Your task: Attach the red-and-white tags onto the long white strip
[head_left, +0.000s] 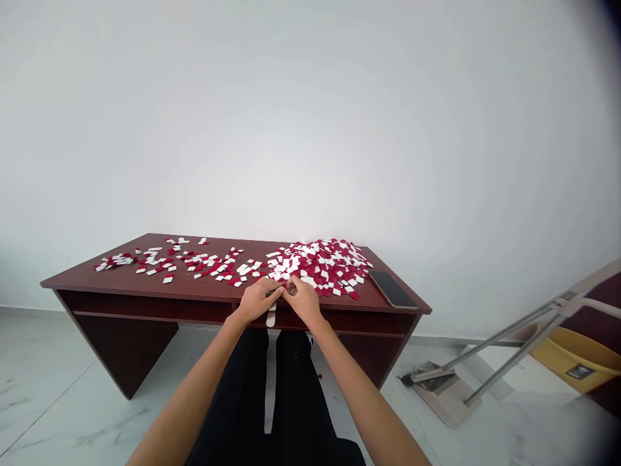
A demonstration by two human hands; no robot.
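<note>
My left hand (259,299) and my right hand (303,300) meet at the desk's front edge, fingertips almost touching. Both are closed in a pinch on a small red-and-white piece (288,285), mostly hidden by the fingers. From below my left hand a long white strip (270,382) hangs past the desk edge and down between my legs. Just behind my hands lies a large pile of small red-and-white pieces (323,262), each with a rounded red end and a white tab.
More loose red-and-white pieces (208,262) are scattered across the left of the dark red desk (116,283). A black tablet-like slab (392,289) lies at its right end. On the floor to the right stand a dustpan (449,395) and a yellow bin (572,353). A white wall closes off the back.
</note>
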